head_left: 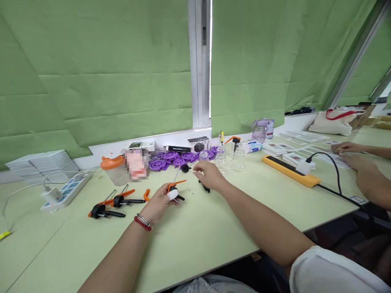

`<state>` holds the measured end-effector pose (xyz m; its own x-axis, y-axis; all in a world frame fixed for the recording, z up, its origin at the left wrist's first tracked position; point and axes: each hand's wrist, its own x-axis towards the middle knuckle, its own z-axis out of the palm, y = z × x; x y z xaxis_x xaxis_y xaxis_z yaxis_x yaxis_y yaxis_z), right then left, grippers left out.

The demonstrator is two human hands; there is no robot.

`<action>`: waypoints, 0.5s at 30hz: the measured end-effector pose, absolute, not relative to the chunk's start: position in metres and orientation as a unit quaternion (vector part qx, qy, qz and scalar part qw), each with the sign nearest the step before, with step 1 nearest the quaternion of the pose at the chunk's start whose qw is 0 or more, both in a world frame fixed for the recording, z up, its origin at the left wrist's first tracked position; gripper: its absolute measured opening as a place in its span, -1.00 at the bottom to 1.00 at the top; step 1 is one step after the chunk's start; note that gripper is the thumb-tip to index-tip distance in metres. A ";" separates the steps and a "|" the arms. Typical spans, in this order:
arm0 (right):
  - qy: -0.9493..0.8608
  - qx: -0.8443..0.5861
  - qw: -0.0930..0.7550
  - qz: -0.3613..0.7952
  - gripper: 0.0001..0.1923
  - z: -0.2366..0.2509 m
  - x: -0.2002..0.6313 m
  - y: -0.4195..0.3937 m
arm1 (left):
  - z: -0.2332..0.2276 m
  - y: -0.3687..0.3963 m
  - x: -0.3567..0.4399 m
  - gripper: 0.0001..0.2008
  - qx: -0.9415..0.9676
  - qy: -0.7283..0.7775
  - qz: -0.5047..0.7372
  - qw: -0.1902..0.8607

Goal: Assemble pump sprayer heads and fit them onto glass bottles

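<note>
My left hand (160, 203), with a white wrap on one fingertip, grips a black and orange pump sprayer part (174, 188) just above the pale green table (195, 236). My right hand (210, 175) reaches forward over the table with its fingers curled; a small black piece (205, 187) lies under it. Whether the fingers pinch anything is unclear. A black cap (185, 167) rests just ahead of the hands. Small clear glass bottles (220, 157) stand beyond my right hand.
Two more black and orange sprayer parts (113, 204) lie at left. Purple plastic discs (171, 159) and small boxes line the back. A white power strip (65, 192) sits far left, a yellow one (290, 171) at right. Another person's hands (360, 167) work at right.
</note>
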<state>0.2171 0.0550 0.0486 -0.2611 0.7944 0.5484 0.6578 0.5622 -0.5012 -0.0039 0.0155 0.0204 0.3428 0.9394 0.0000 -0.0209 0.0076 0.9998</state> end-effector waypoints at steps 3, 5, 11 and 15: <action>-0.686 -0.649 0.300 0.134 -0.81 0.028 0.243 0.069 | 0.020 0.018 -0.004 -0.66 0.537 0.412 0.446 0.586; -0.656 -0.697 0.235 0.167 -0.74 0.012 0.252 0.076 | 0.019 0.020 -0.004 -0.65 0.518 0.425 0.463 0.581; -0.628 -0.742 0.168 0.162 -0.78 -0.010 0.256 0.087 | 0.016 0.022 -0.004 -0.62 0.483 0.431 0.498 0.577; -0.630 -0.747 0.169 0.133 -0.85 -0.008 0.260 0.086 | 0.015 0.025 -0.007 -0.65 0.463 0.426 0.515 0.582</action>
